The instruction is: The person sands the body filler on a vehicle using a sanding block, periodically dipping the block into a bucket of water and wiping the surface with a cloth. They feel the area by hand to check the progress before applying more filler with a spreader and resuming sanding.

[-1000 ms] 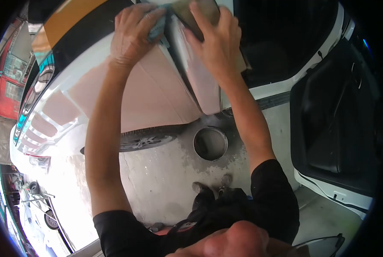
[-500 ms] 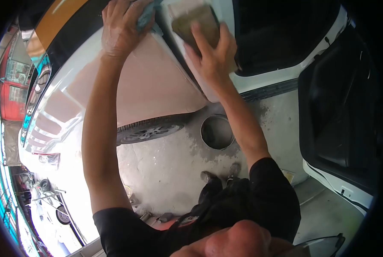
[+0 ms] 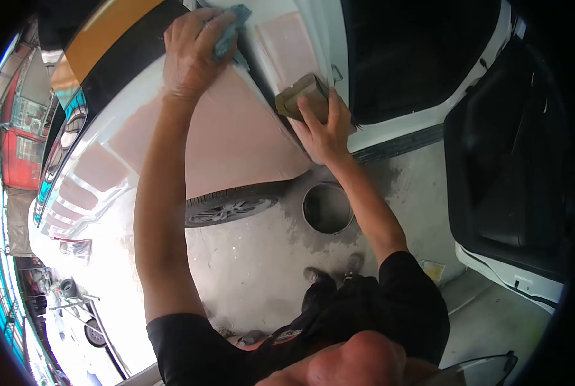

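Observation:
My left hand (image 3: 194,51) grips a crumpled blue cloth (image 3: 234,29) against the top of a white car's panel. Pinkish filler or primer covers much of this panel (image 3: 223,128). My right hand (image 3: 326,128) is closed round a sanding block (image 3: 305,100) wrapped in brownish-green paper. The block rests on the narrow strip of body beside the open door gap, just below another pinkish patch (image 3: 288,45). My right palm is turned away from view.
A round bucket (image 3: 327,207) stands on the wet-stained concrete floor, near the car's wheel (image 3: 231,211). At right, an open car door (image 3: 506,161) juts out. A red vehicle (image 3: 27,138) is at far left.
My right hand has slid the sanding block down along the strip, uncovering the pinkish patch above it. My left hand, with the blue cloth, has shifted slightly right and down.

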A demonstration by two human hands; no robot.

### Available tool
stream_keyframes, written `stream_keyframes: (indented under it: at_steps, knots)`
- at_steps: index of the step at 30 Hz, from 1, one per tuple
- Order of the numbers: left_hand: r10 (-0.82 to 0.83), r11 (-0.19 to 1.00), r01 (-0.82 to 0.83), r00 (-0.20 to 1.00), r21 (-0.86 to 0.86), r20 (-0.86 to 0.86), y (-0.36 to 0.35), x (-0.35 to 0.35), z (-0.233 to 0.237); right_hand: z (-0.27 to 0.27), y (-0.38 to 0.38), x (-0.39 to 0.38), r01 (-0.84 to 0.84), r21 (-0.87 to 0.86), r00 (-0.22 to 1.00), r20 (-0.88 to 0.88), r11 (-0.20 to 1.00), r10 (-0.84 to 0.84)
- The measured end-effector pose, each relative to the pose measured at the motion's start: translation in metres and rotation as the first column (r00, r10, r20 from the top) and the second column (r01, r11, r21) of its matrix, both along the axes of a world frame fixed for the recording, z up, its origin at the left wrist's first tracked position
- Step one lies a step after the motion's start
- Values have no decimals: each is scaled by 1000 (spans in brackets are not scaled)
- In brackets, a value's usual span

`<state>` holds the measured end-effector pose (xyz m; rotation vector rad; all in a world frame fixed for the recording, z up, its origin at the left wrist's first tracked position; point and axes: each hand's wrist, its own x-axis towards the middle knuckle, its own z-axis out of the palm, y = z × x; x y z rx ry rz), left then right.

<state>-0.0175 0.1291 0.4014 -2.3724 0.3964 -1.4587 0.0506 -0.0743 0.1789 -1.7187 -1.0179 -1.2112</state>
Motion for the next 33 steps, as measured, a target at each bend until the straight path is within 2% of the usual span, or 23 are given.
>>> stream_keyframes:
  at_steps: [1, 4, 5, 8, 10, 11, 13, 17, 18, 21, 22, 26, 32, 33]
  knots:
    - [-2, 1000, 2, 1000, -3, 4, 3, 1, -2, -4, -2, 1, 3, -17, 1000, 11, 1000, -3]
    - [-7, 1000, 7, 1000, -18, -2, 4, 1, -4, 111, 6, 4, -37, -61, 991, -128, 997, 28]
    - [-6, 1000, 6, 1000, -24, -2, 2, 1, -4, 132, 11, 9, -51, -61, 984, -172, 997, 40]
    - [1, 999, -2, 1000, -39, -26, 2, -1, -4, 125, 14, 13, -32, -9, 993, -115, 999, 31]
    - [-32, 999, 31, 999, -26, -17, 4, 1, -4, 63, 2, -1, -13, 24, 998, -54, 1000, 14]
    - [-39, 999, 39, 999, -26, -7, 1, 0, -2, 62, -4, -9, -12, 33, 1000, -18, 999, 13]
    - [-11, 999, 11, 1000, -36, -19, 1, -4, -4, 67, -2, 2, 0, -3, 1000, -21, 1000, 0]
    - [11, 999, -12, 1000, -37, -23, -1, -1, -5, 148, 15, 18, -21, -48, 990, -141, 999, 14]
    - [17, 1000, -18, 1000, -26, -21, -1, -2, -3, 144, 15, 18, -28, -21, 992, -124, 999, 25]
    - [-9, 1000, 8, 1000, -25, -18, 1, -1, -3, 88, 3, 9, 28, 36, 999, -35, 999, -27]
    - [-12, 1000, 12, 1000, -21, -4, 1, 0, 1, 85, 0, 8, -12, 31, 999, -51, 999, 13]
    - [-4, 1000, 4, 1000, -23, 1, 1, 0, -4, 144, 11, 14, 41, -29, 993, -112, 999, -44]
    - [-12, 1000, 13, 999, -14, 30, 5, 0, -3, 103, 0, 3, 12, -12, 997, -72, 1000, -13]
    - [-15, 1000, 15, 1000, -9, 25, 5, 0, -5, 115, 3, 3, 31, -25, 996, -79, 999, -33]
